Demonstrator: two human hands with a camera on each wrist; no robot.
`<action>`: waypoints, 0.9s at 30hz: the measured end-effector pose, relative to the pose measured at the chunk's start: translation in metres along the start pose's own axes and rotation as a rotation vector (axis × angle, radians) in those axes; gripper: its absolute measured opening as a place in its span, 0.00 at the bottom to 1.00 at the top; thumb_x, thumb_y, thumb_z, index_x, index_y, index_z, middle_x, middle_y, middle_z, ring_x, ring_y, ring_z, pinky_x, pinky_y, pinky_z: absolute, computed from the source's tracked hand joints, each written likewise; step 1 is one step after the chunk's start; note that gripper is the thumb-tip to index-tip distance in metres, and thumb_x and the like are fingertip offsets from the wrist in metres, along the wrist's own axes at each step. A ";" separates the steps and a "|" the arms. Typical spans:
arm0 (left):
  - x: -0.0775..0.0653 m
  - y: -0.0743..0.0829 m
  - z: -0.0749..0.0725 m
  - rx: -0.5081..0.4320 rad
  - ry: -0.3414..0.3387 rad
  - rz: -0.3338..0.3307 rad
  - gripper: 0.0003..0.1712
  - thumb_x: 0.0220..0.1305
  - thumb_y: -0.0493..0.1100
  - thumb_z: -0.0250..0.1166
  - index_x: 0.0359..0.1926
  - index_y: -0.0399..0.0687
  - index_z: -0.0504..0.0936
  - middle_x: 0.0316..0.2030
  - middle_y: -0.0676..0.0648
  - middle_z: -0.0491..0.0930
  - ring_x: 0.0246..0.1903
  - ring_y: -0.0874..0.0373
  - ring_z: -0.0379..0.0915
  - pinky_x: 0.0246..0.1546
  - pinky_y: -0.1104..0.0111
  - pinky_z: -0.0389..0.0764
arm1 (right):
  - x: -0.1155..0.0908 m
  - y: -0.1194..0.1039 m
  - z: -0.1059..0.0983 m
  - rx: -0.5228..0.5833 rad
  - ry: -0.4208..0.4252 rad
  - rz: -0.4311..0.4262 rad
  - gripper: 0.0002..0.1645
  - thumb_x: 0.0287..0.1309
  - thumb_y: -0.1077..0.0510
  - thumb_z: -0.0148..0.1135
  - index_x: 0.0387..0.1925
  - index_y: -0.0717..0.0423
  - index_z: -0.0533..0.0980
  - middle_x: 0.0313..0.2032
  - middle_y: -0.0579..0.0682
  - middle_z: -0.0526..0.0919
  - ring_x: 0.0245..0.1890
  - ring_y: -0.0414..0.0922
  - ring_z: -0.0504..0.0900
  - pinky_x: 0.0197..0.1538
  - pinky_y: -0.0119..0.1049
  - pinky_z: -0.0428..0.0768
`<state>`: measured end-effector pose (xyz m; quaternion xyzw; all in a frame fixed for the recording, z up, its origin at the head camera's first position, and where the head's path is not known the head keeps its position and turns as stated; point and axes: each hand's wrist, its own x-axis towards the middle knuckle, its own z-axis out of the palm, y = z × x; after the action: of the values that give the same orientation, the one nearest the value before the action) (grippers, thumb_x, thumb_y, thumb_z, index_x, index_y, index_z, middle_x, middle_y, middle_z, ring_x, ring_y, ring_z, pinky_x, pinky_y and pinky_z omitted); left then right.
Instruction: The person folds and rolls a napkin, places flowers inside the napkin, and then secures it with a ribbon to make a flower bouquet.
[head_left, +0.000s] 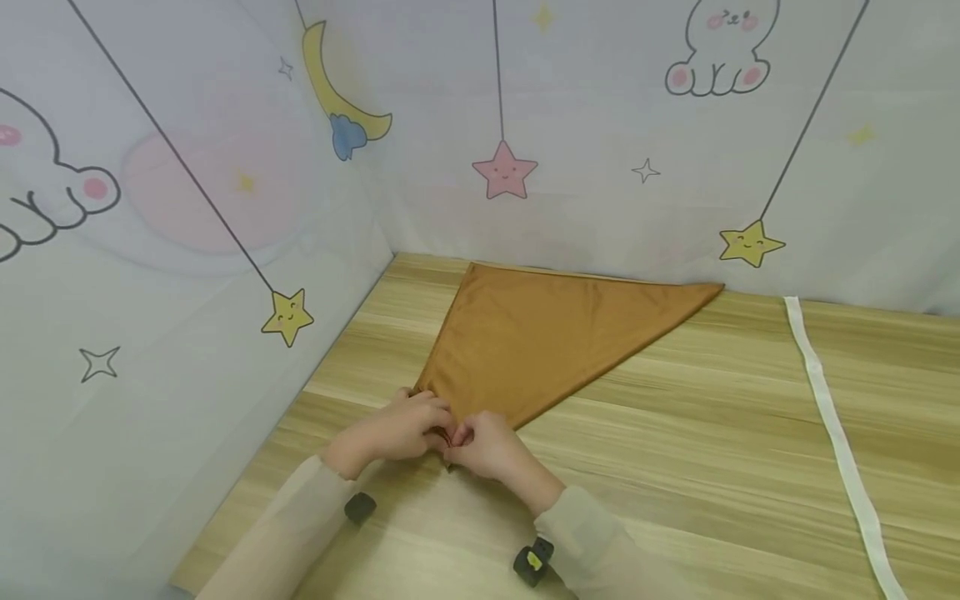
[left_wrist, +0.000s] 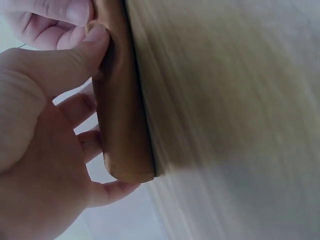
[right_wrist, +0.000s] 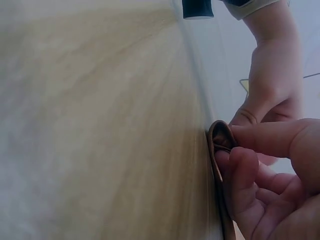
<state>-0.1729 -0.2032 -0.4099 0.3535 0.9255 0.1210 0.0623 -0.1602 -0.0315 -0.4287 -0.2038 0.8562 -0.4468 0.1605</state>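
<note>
A brown cloth [head_left: 540,342] lies folded flat in a triangle-like shape on the wooden table. At its near corner my left hand [head_left: 405,425] pinches the edge; in the left wrist view its thumb presses the front of the folded cloth [left_wrist: 122,120] while the other fingers lie behind. Right beside it, my right hand [head_left: 491,446] pinches the same corner between thumb and fingers. The right wrist view shows the cloth's edge [right_wrist: 218,137] curled into a small loop at the fingertips. The two hands nearly touch.
A white strip [head_left: 832,417] runs down the right part of the wooden table [head_left: 675,450]. Pale curtains printed with stars, a moon and animals stand along the left side and back [head_left: 585,108]. Black wrist devices [head_left: 532,562] sit below the forearms.
</note>
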 end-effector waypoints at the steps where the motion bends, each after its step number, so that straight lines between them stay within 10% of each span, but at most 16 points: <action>1: 0.000 0.001 0.000 -0.003 0.003 -0.008 0.03 0.51 0.46 0.65 0.28 0.60 0.78 0.27 0.64 0.71 0.35 0.64 0.64 0.39 0.58 0.59 | 0.001 0.000 0.000 0.005 0.012 -0.001 0.09 0.45 0.60 0.65 0.16 0.57 0.75 0.16 0.43 0.73 0.15 0.36 0.68 0.18 0.27 0.68; 10: -0.001 -0.003 0.000 0.084 0.108 0.058 0.17 0.41 0.31 0.64 0.28 0.60 0.77 0.31 0.60 0.71 0.36 0.63 0.63 0.36 0.59 0.60 | 0.002 0.001 -0.001 -0.008 0.038 0.053 0.13 0.41 0.62 0.63 0.08 0.56 0.73 0.07 0.39 0.66 0.09 0.35 0.62 0.14 0.26 0.60; 27: 0.009 -0.005 0.004 0.120 0.113 0.045 0.06 0.52 0.41 0.64 0.27 0.61 0.82 0.37 0.58 0.71 0.45 0.60 0.63 0.50 0.37 0.55 | 0.004 -0.002 -0.004 -0.056 0.037 0.026 0.14 0.36 0.57 0.70 0.08 0.58 0.76 0.06 0.39 0.68 0.09 0.34 0.64 0.15 0.26 0.60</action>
<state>-0.1815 -0.1998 -0.4153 0.3700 0.9249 0.0864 -0.0139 -0.1654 -0.0319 -0.4251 -0.1889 0.8737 -0.4243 0.1446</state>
